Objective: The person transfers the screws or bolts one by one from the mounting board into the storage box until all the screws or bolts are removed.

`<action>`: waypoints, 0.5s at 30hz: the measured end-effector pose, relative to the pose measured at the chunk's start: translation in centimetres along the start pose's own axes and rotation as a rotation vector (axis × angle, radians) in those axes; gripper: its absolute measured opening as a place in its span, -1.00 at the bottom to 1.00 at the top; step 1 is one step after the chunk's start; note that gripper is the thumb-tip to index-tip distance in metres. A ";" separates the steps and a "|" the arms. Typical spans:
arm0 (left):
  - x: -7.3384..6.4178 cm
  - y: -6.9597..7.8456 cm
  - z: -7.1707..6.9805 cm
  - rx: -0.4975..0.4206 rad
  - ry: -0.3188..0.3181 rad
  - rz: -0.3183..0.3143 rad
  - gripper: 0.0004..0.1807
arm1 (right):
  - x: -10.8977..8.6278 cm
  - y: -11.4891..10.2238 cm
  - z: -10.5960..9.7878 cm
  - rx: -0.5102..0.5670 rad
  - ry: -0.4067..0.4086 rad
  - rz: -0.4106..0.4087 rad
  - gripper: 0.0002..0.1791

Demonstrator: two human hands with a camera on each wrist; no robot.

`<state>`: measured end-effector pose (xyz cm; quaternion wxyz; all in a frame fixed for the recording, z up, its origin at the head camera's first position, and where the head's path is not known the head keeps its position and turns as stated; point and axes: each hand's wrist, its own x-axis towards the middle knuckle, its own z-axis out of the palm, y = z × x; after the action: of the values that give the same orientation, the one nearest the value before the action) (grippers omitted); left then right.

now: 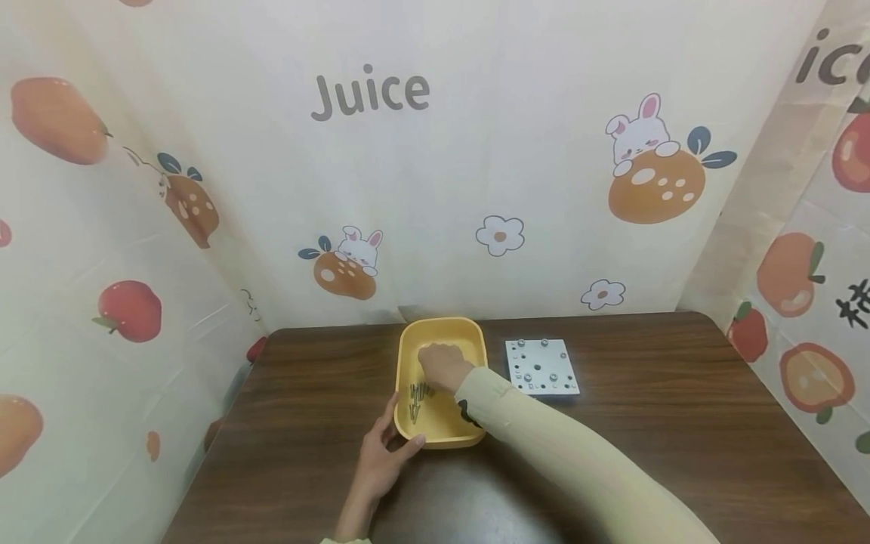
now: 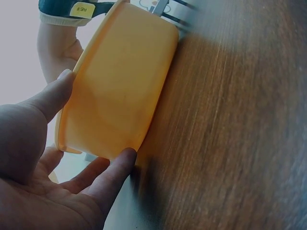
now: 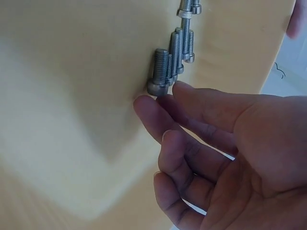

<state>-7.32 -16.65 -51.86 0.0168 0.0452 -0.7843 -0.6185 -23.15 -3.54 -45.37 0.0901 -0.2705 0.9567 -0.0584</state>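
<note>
A yellow plastic tray point(image 1: 440, 437) sits on the table, its low walls rounded at the corners. My left hand point(image 1: 377, 462) holds the tray's near left corner, thumb at the rim and fingers against the outer wall point(image 2: 120, 86). Inside the tray, several metal socket-head screws point(image 1: 416, 400) lie in a loose row along the left side. My right hand point(image 1: 445, 364) reaches into the tray. Its thumb and fingertips are at the head of a thick screw point(image 3: 159, 72), with a gap between them; whether they touch it is unclear. Thinner screws point(image 3: 177, 48) lie beside that one.
Right of the tray lies a light metal plate point(image 1: 544, 368) with holes and several screws standing in it. The dark wood table point(image 1: 652, 393) backs onto a printed curtain point(image 1: 435, 174). My right forearm point(image 1: 571, 453) crosses over the tray's near right side.
</note>
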 end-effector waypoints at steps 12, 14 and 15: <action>0.0 -0.1 -0.1 0.006 0.007 0.013 0.00 | -0.8 0.5 -2.3 0.006 0.015 0.035 -0.79; 0.0 -0.1 0.0 0.004 0.010 0.011 0.00 | -1.2 0.8 -2.7 0.023 0.024 0.026 -0.75; 0.0 -0.1 0.0 0.002 0.012 0.010 0.00 | -1.4 1.0 -2.9 0.033 0.029 0.022 -0.72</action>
<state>-7.29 -16.66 -51.99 0.0246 0.0450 -0.7851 -0.6173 -23.10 -1.82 -42.53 0.0812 -0.2576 0.9597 -0.0771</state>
